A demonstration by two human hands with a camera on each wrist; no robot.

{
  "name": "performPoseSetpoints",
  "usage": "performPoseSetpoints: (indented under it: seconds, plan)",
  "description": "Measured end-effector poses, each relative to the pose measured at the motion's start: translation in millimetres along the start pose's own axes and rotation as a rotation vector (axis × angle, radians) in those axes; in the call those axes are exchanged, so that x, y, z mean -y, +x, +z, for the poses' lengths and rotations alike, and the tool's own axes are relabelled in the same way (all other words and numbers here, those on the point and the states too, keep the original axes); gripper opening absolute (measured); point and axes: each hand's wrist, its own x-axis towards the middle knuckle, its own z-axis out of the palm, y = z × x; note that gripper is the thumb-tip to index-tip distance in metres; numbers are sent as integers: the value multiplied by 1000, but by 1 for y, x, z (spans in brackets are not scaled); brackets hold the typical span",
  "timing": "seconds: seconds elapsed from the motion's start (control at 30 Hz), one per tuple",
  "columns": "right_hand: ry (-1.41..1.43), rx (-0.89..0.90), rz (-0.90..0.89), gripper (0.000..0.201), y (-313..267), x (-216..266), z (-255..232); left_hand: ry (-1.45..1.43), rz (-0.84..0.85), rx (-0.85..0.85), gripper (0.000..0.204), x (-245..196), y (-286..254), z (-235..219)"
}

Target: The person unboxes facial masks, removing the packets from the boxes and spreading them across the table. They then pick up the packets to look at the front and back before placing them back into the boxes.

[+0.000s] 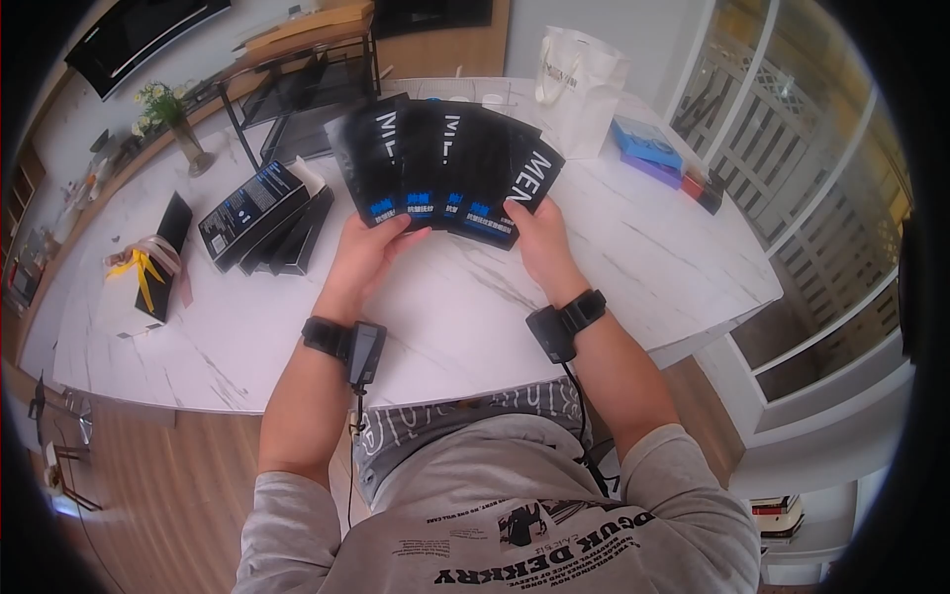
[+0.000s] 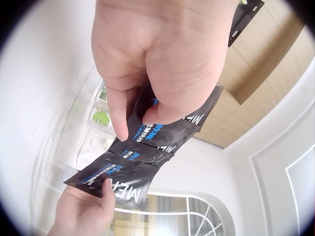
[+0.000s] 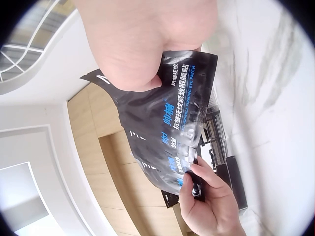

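Note:
Several flat black eye patch sachets (image 1: 427,163), printed with white and blue lettering, are spread in an overlapping fan above the table. My left hand (image 1: 371,247) pinches the fan's lower left corner, thumb over the front. At the lower right edge, my right hand (image 1: 542,247) grips the outermost sachet between thumb and fingers. The left wrist view shows the sachets (image 2: 147,137) stretched between both hands. "Wrinkle firming eye patch" lettering reads on the nearest sachet (image 3: 182,98) in the right wrist view. Fingers behind the sachets are mostly hidden.
Black boxes (image 1: 259,220) lie stacked on the marble-patterned table (image 1: 435,337), left of the hands. Further left sits a box with a yellow ribbon (image 1: 143,267). A white paper bag (image 1: 579,94) and a blue box (image 1: 645,142) stand at the back right. Behind is a dark rack (image 1: 297,89).

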Motion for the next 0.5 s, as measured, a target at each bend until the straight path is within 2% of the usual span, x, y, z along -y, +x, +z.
performPoseSetpoints:
  seconds: [0.5]
  plan:
    - [-2, -13, -33, 22, -1, -1, 3, 16, -16, 3, 24, 1, 0, -2]
